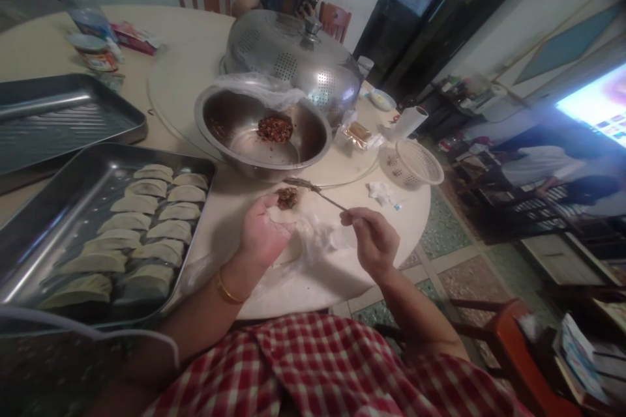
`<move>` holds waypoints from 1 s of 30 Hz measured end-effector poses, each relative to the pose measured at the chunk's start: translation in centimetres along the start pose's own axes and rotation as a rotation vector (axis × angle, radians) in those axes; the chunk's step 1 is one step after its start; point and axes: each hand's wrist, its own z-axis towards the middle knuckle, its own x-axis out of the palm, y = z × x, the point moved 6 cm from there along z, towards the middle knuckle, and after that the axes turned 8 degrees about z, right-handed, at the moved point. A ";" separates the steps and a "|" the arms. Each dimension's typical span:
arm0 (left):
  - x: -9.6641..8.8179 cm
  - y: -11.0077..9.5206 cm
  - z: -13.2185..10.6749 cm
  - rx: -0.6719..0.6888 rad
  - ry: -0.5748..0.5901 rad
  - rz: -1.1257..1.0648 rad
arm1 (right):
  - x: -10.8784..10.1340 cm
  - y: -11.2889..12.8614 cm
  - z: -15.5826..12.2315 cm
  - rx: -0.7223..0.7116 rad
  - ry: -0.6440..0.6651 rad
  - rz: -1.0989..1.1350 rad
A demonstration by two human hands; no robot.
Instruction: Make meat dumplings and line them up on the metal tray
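Lying at the far left of the pale round bench (180,32), a dark grey rectangular metal tray with a ridged floor (68,117) sits beside a second, deeper-looking grey metal tray (53,218), which carries two rows of pale half-moon dumplings (120,221). Next comes a wide, round stainless steel bowl (317,140), with a clump of reddish-brown minced filling (274,129) inside and clear plastic film (259,90) over its far rim. In front of it the left hand (267,231), palm up, cups a thin, pale dough wrapper (280,215) bearing a small mound of dark filling (287,199). A silver perforated domed lid (288,45) stands behind the bowl. Just right of the mound, a slender dark utensil (332,200) slants down to the right hand (374,238), which pinches its end between thumb and fingers. Farther right rests a white perforated plastic basket (420,164)
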 end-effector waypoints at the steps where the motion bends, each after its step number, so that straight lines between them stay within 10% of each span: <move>1: 0.1 -0.1 -0.1 0.001 -0.005 -0.017 | -0.2 0.2 -0.1 0.001 0.001 0.004; 18: 0.5 -0.5 -0.4 0.065 0.071 -0.051 | -1.1 1.1 1.5 0.150 -0.017 0.101; 26: 0.6 -0.9 -0.5 0.071 -0.060 -0.150 | -1.2 -0.7 5.0 0.587 0.159 0.438; 30: 0.8 -1.0 -0.6 0.058 -0.006 -0.170 | -2.4 0.5 6.0 0.460 0.086 0.416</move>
